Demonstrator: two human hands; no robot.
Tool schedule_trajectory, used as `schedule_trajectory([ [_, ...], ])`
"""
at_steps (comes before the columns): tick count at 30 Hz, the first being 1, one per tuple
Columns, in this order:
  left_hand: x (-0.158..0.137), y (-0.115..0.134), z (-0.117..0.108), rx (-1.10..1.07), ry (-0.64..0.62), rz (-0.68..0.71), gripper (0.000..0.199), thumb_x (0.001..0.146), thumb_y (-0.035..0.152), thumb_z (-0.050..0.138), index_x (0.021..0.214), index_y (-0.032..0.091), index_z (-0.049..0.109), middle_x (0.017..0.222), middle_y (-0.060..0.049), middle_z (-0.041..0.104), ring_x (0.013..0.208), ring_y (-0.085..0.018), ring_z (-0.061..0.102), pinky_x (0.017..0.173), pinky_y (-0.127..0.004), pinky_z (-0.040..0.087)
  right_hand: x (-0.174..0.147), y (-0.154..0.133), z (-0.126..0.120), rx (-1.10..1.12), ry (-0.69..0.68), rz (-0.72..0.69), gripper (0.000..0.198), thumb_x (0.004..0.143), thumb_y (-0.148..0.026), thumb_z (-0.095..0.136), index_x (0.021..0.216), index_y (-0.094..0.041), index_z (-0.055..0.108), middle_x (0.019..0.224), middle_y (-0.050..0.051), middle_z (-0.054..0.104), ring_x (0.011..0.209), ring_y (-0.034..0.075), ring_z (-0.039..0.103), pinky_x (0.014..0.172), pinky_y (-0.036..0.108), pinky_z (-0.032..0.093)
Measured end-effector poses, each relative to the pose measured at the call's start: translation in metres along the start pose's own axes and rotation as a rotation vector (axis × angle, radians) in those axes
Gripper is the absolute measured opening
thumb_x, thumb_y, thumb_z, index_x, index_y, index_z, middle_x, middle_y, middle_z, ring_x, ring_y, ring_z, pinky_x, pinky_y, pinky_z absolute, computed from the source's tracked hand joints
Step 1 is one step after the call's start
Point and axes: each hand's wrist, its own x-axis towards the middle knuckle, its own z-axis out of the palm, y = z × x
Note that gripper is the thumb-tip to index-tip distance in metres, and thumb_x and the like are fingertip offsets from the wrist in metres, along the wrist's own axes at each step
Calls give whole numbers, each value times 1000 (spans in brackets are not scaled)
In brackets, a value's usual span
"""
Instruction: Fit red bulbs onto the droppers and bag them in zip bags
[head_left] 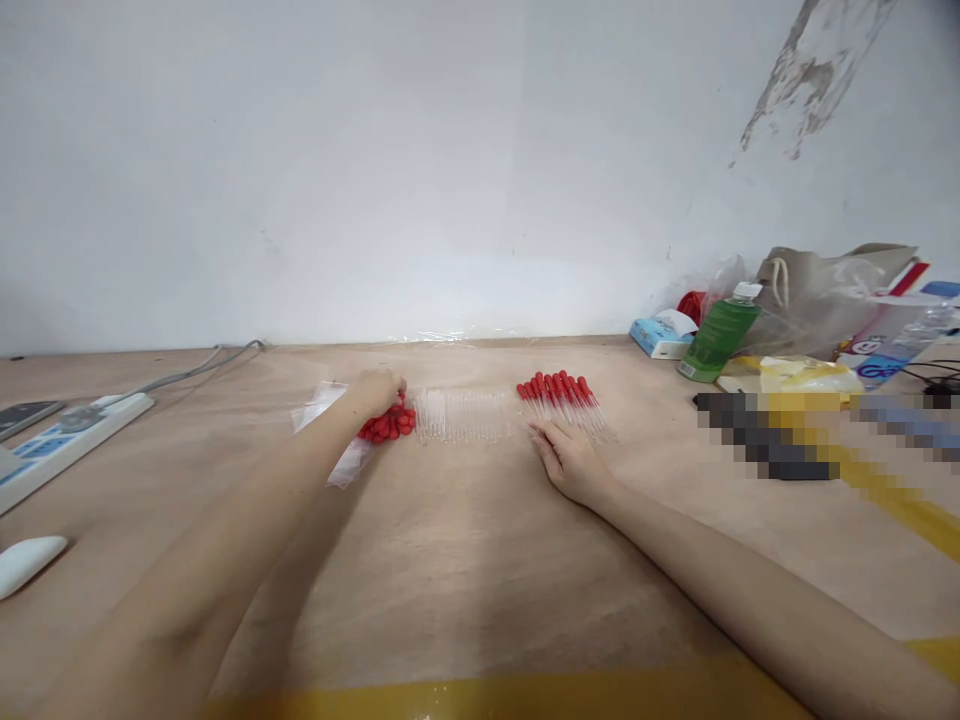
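Note:
My left hand (377,392) reaches over a pile of red rubber bulbs (388,425), its fingers pinched together on one bulb at the pile's upper edge. The pile lies on clear plastic bags (348,465). To its right, thin clear dropper tubes (465,415) are laid side by side in a row. My right hand (571,462) rests low on the table, fingers curled together at the tips of several droppers with red bulbs (564,390). Whatever those fingers hold, if anything, is too small to make out.
A power strip (75,445) with a grey cable lies at left, with a white rounded object (30,565) nearer. At back right stand a tissue box (661,336), a green bottle (720,335) and bags (825,290). Yellow tape (480,697) crosses the front.

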Motion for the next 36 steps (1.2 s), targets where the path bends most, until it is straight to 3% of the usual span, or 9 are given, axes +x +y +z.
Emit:
schedule_trajectory([
  [11,-8,-2,-13,212,-62,87,28,76,19,41,83,21,67,89,-7,60,78,-20,55,66,-26,38,1,-3,-2,11,-23,18,27,88,-22,34,104,-16,55,90,9,59,82,18,56,73,30,43],
  [16,-9,-9,-11,220,-109,130,41,72,11,38,101,24,63,93,-7,55,77,-19,55,66,-26,39,1,-2,0,17,-17,7,26,87,-21,35,104,-15,55,89,9,59,82,18,56,72,28,43],
  [26,-10,-7,-12,148,-194,107,42,64,5,40,99,22,57,101,-7,60,75,-20,55,61,-26,40,1,-1,0,34,-32,31,26,87,-22,34,102,-16,55,91,9,59,84,18,56,74,30,44],
  [29,-12,-7,-16,114,-170,88,40,64,4,41,96,21,56,102,-5,60,76,-19,56,61,-25,40,1,-2,0,32,-33,28,26,87,-22,34,102,-16,55,91,9,60,83,18,56,73,30,44],
  [32,-18,-1,-21,79,-98,65,33,72,9,39,98,21,54,101,-5,59,79,-18,56,65,-25,41,2,-1,0,32,-19,28,24,87,-22,35,99,-16,55,89,8,60,81,18,56,72,30,43],
  [36,-40,23,-14,-199,122,110,34,85,19,28,117,22,40,108,-6,54,78,-13,58,70,-24,44,3,-2,-1,27,3,37,23,87,-23,35,95,-17,55,87,8,59,77,17,55,69,29,41],
])
